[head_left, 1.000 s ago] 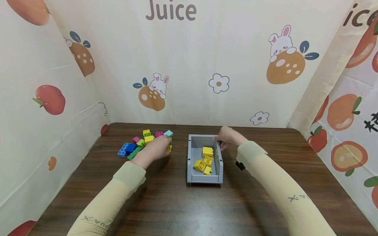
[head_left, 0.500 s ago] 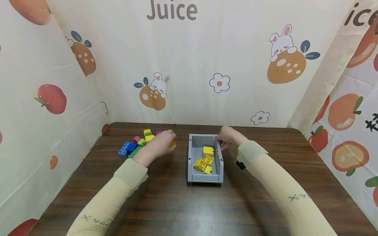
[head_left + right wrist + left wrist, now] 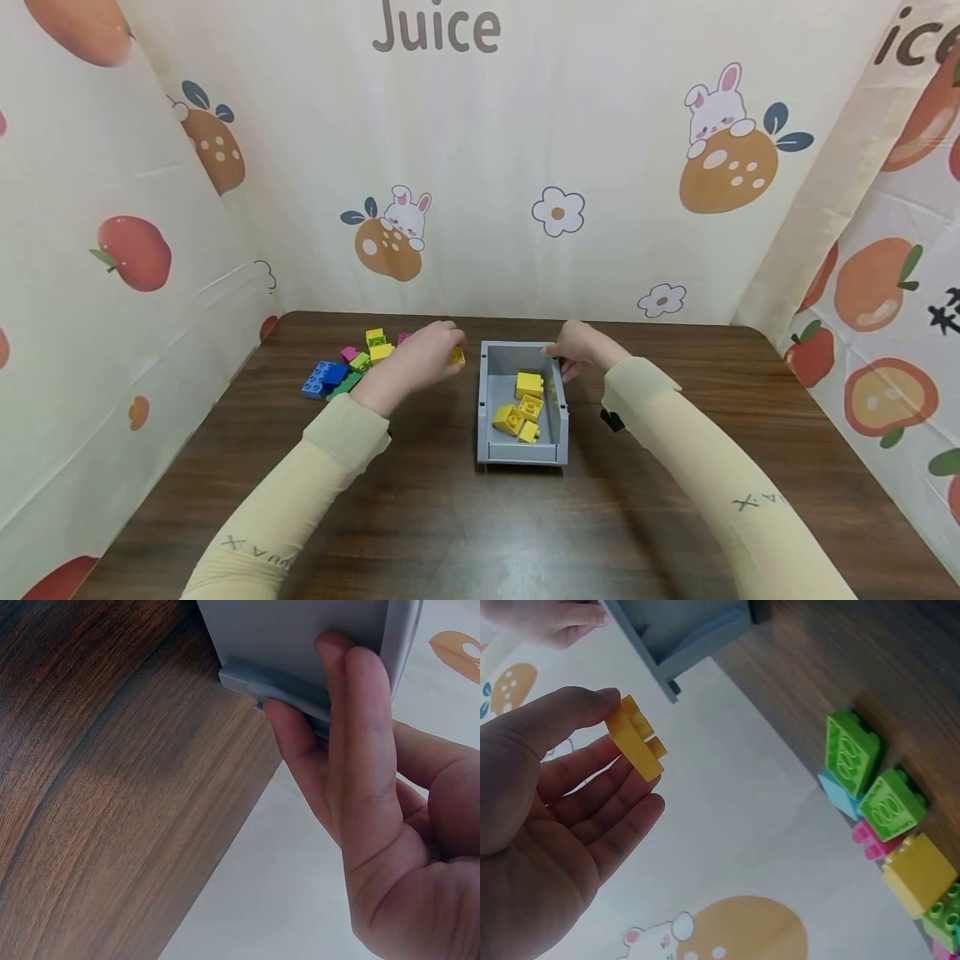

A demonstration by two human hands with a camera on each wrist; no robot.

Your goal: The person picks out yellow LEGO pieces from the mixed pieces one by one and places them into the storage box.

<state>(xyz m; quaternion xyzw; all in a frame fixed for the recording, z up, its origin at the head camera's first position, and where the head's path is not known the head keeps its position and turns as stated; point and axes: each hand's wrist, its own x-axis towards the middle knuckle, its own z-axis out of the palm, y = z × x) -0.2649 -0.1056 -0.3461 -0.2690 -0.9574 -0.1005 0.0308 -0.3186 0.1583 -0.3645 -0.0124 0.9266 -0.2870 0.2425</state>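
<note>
My left hand (image 3: pixel 420 357) pinches a yellow toy building brick (image 3: pixel 635 742) between thumb and fingertips. In the head view this hand is above the table, left of a grey open-topped box (image 3: pixel 482 417), and mostly covers the brick. Several yellow bricks (image 3: pixel 528 385) lie inside the box. At the box's far right corner, my right hand (image 3: pixel 585 346) holds the side wall, with the thumb side at the rim. The right wrist view shows its fingers (image 3: pixel 367 735) against the outside of the grey wall (image 3: pixel 292 637).
Left of the box lies a pile of mixed bricks, among them a blue brick (image 3: pixel 318 379), a yellow brick (image 3: pixel 380 353) and a green brick (image 3: pixel 851 754). A printed curtain (image 3: pixel 480 250) hangs right behind the wooden table (image 3: pixel 480 533).
My left hand has lifted away from the brick pile and moved right toward the box, carrying the yellow brick. My right hand and the box have stayed put.
</note>
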